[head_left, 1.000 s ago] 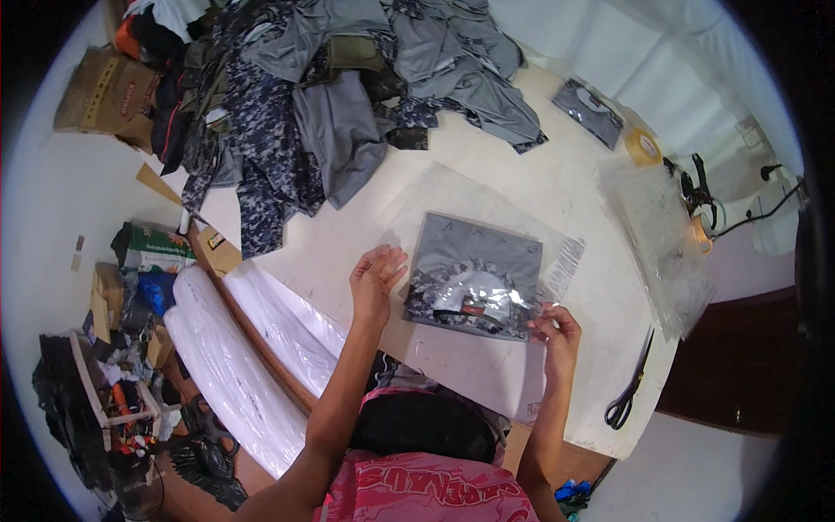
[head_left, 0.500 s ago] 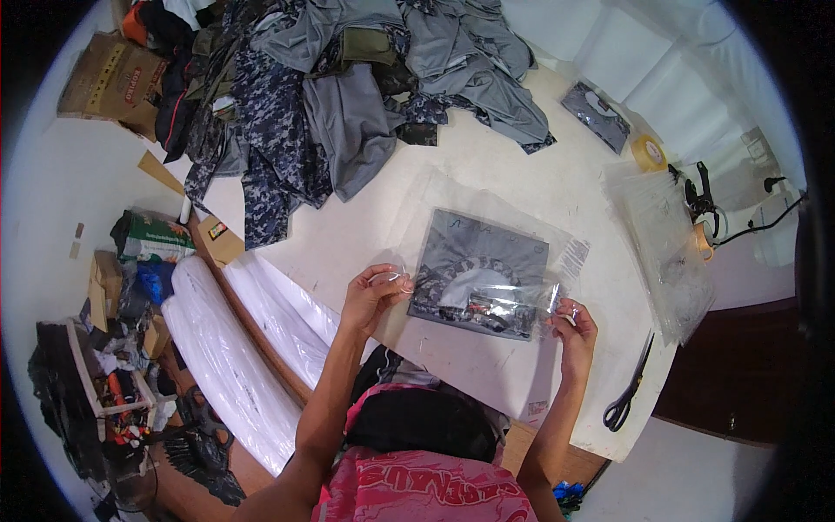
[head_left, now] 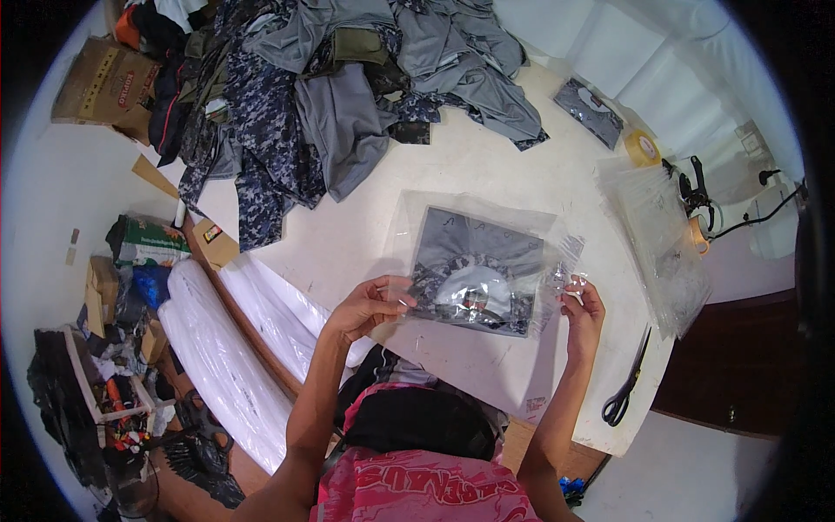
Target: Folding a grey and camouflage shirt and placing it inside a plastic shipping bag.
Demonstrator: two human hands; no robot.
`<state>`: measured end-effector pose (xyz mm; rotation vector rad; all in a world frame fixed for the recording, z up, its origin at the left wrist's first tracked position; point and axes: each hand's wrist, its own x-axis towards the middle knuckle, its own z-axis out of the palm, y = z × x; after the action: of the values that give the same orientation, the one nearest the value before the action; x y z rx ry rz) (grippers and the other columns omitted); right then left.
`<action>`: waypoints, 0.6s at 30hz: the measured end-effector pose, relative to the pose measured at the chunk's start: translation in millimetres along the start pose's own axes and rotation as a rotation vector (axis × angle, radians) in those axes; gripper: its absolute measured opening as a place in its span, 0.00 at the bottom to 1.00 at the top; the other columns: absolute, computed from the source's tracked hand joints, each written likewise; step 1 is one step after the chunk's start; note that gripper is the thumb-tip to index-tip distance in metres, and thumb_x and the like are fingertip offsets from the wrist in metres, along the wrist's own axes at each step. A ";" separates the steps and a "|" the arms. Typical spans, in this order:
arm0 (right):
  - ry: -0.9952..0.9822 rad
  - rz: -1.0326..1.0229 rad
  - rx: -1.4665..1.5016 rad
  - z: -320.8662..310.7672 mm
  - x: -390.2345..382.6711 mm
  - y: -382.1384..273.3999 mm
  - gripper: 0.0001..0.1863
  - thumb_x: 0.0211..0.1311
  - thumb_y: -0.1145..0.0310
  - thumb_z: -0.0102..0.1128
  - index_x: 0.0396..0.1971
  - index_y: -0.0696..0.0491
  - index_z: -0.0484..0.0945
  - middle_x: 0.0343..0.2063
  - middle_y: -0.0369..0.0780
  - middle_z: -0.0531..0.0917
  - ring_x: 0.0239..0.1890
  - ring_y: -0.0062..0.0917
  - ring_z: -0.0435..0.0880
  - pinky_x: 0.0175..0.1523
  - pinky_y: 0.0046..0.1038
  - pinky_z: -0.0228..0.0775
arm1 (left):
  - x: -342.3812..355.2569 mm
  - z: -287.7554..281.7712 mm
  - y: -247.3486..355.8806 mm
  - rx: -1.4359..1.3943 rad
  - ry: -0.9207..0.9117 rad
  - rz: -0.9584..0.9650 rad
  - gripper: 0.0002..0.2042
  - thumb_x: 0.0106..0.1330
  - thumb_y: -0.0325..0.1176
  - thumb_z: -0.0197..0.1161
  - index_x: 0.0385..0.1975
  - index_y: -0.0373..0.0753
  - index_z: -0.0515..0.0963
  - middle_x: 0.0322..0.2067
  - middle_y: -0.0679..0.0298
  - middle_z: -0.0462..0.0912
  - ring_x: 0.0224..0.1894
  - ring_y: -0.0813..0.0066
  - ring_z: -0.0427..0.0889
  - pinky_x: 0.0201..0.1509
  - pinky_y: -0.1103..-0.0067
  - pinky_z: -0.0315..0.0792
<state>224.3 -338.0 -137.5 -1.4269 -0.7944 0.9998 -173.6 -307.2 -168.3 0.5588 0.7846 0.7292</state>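
A clear plastic bag (head_left: pixel 474 261) with a folded grey and camouflage garment inside lies on the white table (head_left: pixel 374 209). My left hand (head_left: pixel 370 306) pinches the bag's near left corner. My right hand (head_left: pixel 583 304) pinches the bag's open flap at its near right corner. Both hands hold the near edge a little off the table.
A heap of grey and camouflage clothes (head_left: pixel 348 78) covers the far left of the table. A stack of empty clear bags (head_left: pixel 661 244) lies at the right, black scissors (head_left: pixel 628 383) near the front right edge, a tape roll (head_left: pixel 642 146) and a packed bag (head_left: pixel 591 109) farther back. White rolls (head_left: pixel 226 348) lie left of the table.
Both hands have slid toward me along the bag, from its sides to its near corners. The view has shifted slightly.
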 end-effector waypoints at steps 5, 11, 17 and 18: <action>0.003 0.010 0.006 -0.3 -1.3 -2.7 0.13 0.57 0.81 0.60 0.43 0.54 0.81 0.39 0.34 0.83 0.33 0.18 0.80 0.35 0.19 0.64 | 0.9 -5.5 -3.0 0.055 -0.015 -0.025 0.21 0.58 0.19 0.69 0.52 0.37 0.76 0.31 0.64 0.84 0.31 0.82 0.81 0.29 0.87 0.71; 0.016 -0.001 -0.013 -3.7 -2.4 5.7 0.16 0.56 0.82 0.60 0.45 0.56 0.80 0.37 0.34 0.83 0.33 0.20 0.82 0.34 0.20 0.65 | -1.5 25.1 2.1 0.185 0.196 0.060 0.31 0.56 0.23 0.73 0.61 0.40 0.70 0.27 0.69 0.80 0.30 0.82 0.80 0.29 0.86 0.70; -0.031 -0.014 -0.011 1.8 -5.1 5.4 0.18 0.55 0.84 0.60 0.47 0.57 0.79 0.36 0.35 0.83 0.34 0.23 0.85 0.33 0.20 0.66 | 6.1 48.2 -6.1 0.759 0.517 0.448 0.38 0.53 0.20 0.74 0.64 0.36 0.61 0.40 0.61 0.76 0.33 0.74 0.83 0.33 0.81 0.77; -0.033 -0.010 -0.006 3.0 -7.6 4.2 0.19 0.54 0.85 0.60 0.48 0.58 0.79 0.37 0.35 0.83 0.34 0.24 0.86 0.33 0.21 0.66 | 8.4 48.2 -8.1 0.745 0.570 0.512 0.35 0.54 0.20 0.73 0.62 0.35 0.62 0.43 0.60 0.73 0.34 0.74 0.83 0.33 0.81 0.77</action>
<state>218.1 -344.0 -140.6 -1.4141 -0.8283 1.0163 -128.6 -314.5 -149.0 1.2845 1.4925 1.0878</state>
